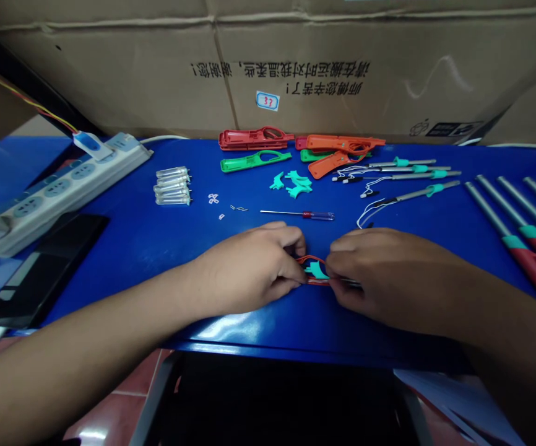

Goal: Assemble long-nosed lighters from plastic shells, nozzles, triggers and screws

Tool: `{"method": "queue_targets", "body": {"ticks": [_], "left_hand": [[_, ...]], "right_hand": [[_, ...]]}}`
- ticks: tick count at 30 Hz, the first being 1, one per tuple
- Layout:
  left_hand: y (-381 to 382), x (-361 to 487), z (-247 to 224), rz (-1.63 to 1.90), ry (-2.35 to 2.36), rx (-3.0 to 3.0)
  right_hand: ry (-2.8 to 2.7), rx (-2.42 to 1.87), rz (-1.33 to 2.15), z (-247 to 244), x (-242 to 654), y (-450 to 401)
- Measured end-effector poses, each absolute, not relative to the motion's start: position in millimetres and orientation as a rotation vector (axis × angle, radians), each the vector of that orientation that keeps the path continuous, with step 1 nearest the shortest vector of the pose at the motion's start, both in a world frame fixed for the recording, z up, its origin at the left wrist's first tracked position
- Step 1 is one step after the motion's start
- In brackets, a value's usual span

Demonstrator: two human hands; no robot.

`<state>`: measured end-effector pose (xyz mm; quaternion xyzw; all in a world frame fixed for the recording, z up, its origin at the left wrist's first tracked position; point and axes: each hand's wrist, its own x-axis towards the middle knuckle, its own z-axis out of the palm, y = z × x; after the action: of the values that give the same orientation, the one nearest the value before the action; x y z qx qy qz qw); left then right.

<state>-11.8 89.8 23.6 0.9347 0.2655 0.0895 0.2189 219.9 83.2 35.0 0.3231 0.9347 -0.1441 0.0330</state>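
The left hand (249, 269) and right hand (389, 279) meet at lower centre of the frame, both clamped on a red plastic lighter shell (312, 259) near the front of the blue table (156, 248). A teal insert (315, 270) sits in it, a metal tube (349, 283) reaches right, and a screwdriver (296, 214) lies just beyond.

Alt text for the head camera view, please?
The left hand and right hand hold an orange-red plastic shell with a teal piece at a blue table. A small screwdriver lies ahead, with more coloured plastic shells and a power strip beyond.
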Motion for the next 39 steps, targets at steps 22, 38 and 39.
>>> {"method": "queue_targets", "body": {"ticks": [22,38,39], "left_hand": [[43,-30,25,0.578,1.200,2.469],[41,-25,-4,0.747,1.134,2.439],[40,-26,-5,0.743,1.140,2.444]], "right_hand": [[2.996,1.029,-0.452,42,223,88],[2.957,0.982,-0.523,34,221,92],[2.958,0.979,-0.526,34,221,92]]}}
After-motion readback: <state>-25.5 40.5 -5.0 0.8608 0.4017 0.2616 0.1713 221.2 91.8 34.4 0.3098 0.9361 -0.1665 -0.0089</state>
